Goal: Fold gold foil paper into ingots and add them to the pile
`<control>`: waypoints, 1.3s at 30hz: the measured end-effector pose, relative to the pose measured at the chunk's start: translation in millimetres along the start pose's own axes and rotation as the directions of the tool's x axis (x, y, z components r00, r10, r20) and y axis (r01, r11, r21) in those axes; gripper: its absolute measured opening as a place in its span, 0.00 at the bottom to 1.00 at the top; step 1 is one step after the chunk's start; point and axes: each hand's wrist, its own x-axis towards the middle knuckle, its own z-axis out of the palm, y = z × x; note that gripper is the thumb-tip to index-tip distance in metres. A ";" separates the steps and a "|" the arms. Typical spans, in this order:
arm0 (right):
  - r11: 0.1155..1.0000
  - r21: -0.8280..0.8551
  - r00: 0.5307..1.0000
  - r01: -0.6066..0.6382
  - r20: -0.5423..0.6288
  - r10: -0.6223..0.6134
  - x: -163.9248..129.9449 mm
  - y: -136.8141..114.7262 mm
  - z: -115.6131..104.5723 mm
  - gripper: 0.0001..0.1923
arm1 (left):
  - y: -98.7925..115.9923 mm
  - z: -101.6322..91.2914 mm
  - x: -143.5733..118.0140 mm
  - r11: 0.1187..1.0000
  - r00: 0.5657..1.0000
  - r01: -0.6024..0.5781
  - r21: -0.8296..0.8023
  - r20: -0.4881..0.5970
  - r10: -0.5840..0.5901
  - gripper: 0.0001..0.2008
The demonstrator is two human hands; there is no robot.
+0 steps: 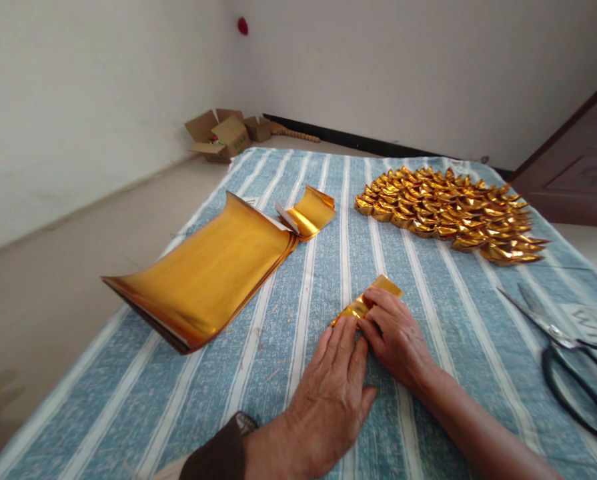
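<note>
A small folded piece of gold foil paper (373, 297) lies on the blue striped cloth (298, 320) in front of me. My left hand (331, 393) lies flat with its fingertips pressing the near end of the foil piece. My right hand (395, 337) presses on the same piece from the right, fingers bent over its fold. A stack of gold foil sheets (208, 270) lies to the left with curled edges. A smaller curled gold sheet (309, 212) lies behind it. Several folded gold ingots (448, 210) lie in a tight pile at the back right.
Black-handled scissors (565, 350) lie on the cloth at the right edge, beside a scrap of white paper (585, 319). Open cardboard boxes (223, 135) stand on the floor in the far corner. A dark wooden door (578, 167) is at the right.
</note>
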 end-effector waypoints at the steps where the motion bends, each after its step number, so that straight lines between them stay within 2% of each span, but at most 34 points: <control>1: 1.000 -0.003 1.000 0.001 0.001 -0.001 0.0 0.0 0.0 0.12 | 0.0 -0.2 0.1 1.000 1.000 0.001 -0.004 0.002 -0.001 0.29; 24: 0.996 0.086 1.000 -0.017 -0.004 0.017 -2.0 5.1 0.4 0.10 | -2.7 6.9 -0.6 1.000 1.000 -0.007 0.023 0.015 0.007 0.31; 30: 0.997 0.077 1.000 -0.007 -0.011 0.008 -3.2 6.5 -0.5 0.10 | -0.1 1.2 2.7 0.998 0.999 -0.004 0.057 0.046 0.001 0.28; 39: 0.994 0.112 0.999 0.010 -0.037 -0.006 -3.8 8.4 -2.3 0.12 | 0.7 -0.5 4.2 0.998 1.000 -0.006 0.063 -0.008 0.006 0.27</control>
